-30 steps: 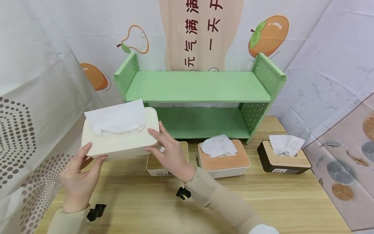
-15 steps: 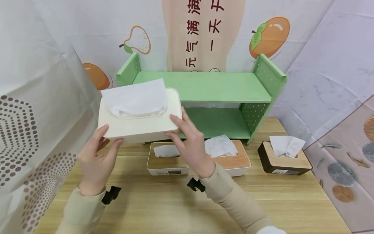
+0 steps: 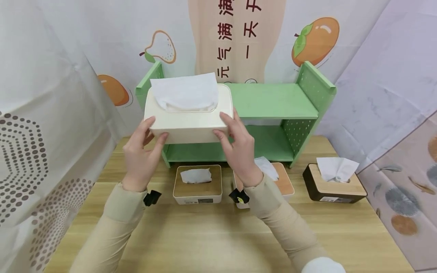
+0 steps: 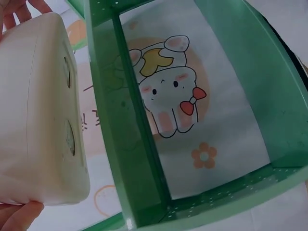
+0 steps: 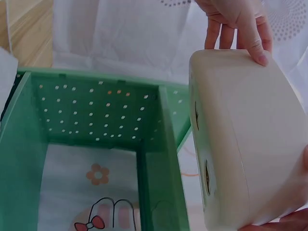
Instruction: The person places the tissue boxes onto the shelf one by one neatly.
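Here, a cream tissue box is hanging in the air before the left half of a green shelf, in the head view covering part of its upper tier; the left wrist view is showing a gap between box and shelf. The left hand is grasping the end of the box lying toward the shelf's left side, and the right hand is grasping the opposite end, nearer the shelf's middle. A white tissue is standing out of the box's top slot; oval openings are showing on its underside. On the wooden table, a box with a brown lid is resting before the shelf's left half, a box with an orange lid, partly hidden, before its right half, and a black box beyond its right end.
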Action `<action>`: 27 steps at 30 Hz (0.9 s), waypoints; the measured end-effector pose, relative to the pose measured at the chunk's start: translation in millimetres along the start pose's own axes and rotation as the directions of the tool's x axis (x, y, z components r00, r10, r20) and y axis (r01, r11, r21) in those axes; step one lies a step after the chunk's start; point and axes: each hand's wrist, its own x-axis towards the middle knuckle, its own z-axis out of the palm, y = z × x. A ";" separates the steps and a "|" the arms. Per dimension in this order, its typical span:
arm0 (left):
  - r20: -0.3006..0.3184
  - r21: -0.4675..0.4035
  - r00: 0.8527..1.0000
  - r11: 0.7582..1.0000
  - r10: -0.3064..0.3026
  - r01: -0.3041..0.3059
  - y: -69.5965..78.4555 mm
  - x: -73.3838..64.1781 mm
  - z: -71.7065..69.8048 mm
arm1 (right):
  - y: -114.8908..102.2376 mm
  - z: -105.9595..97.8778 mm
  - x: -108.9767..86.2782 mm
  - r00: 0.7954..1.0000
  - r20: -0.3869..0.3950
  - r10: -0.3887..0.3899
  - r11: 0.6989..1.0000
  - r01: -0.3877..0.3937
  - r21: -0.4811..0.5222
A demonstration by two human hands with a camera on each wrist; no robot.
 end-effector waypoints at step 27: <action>0.065 0.107 0.995 0.992 -0.071 0.064 -17.5 25.3 21.5 | 17.3 11.4 32.4 0.985 0.147 0.087 0.981 -0.059 -0.184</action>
